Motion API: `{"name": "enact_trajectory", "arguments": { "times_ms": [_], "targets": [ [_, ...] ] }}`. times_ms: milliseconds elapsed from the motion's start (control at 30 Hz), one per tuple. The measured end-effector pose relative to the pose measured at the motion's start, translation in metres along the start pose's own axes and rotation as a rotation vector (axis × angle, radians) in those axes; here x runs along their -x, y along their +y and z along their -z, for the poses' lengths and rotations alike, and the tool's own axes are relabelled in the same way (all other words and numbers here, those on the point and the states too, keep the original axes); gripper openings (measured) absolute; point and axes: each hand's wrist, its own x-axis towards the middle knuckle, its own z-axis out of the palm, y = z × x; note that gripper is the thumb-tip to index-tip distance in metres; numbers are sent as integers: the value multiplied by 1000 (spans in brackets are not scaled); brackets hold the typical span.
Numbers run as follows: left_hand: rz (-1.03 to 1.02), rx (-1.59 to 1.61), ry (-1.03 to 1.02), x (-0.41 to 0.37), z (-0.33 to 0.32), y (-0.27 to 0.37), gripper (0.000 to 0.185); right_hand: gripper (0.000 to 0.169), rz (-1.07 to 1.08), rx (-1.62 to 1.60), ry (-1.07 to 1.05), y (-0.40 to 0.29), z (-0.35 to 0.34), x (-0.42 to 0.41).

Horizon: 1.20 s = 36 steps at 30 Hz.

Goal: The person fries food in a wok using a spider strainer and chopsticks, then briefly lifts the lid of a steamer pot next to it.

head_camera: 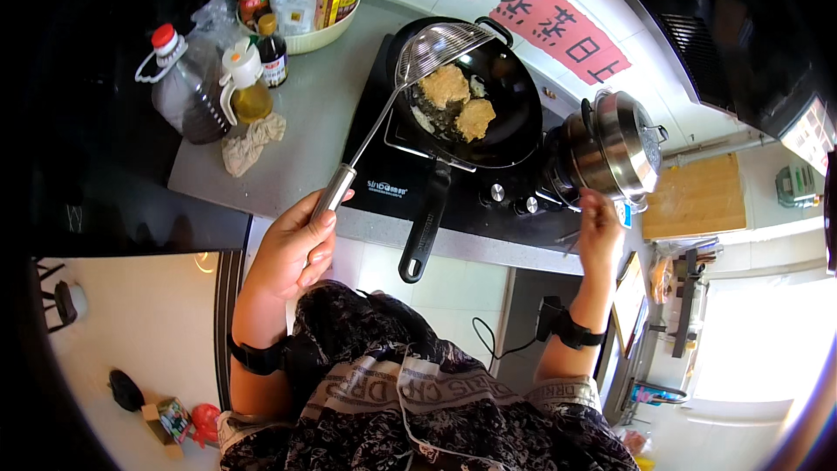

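Note:
A black wok [513, 101] rests on the black gas stove, its long handle pointing towards me. Two golden fried pieces [446, 86] lie in oil inside it, along with some paler bits. My left hand [297, 245] grips the metal handle of a wire strainer [441, 49], whose mesh bowl hangs over the wok's far left part. My right hand [598, 226] is raised at the stove's right front, close to the steel pot; its fingers are curled, and something thin like chopsticks or a utensil shows faintly beside it, too blurred to tell whether it is held.
A lidded steel pot [611, 144] stands on the right burner. On the grey counter [301, 124] at left are an oil jug [248, 88], a crumpled cloth [252, 144], a large plastic bottle [186, 98] and a basin [320, 39] of condiments. The range hood overhangs the upper right.

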Motion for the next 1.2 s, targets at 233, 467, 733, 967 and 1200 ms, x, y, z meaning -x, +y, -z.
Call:
{"name": "enact_trajectory", "arguments": {
  "times_ms": [233,467,733,967,1200],
  "targets": [
    [-18,-104,-27,-22,-11,10,32,47,-166,-399,585,-5,48,24],
    [57,-296,57,-63,-26,23,27,49,-107,-655,624,-15,36,48],
    [155,-331,90,-99,-35,24,22,34,-152,-845,521,-40,16,66],
    [197,-240,81,-92,-30,27,28,20,-135,-908,260,-55,-45,37],
    [156,-204,94,-83,-25,30,31,7,9,-616,118,-73,-84,-2]
  ]
}}
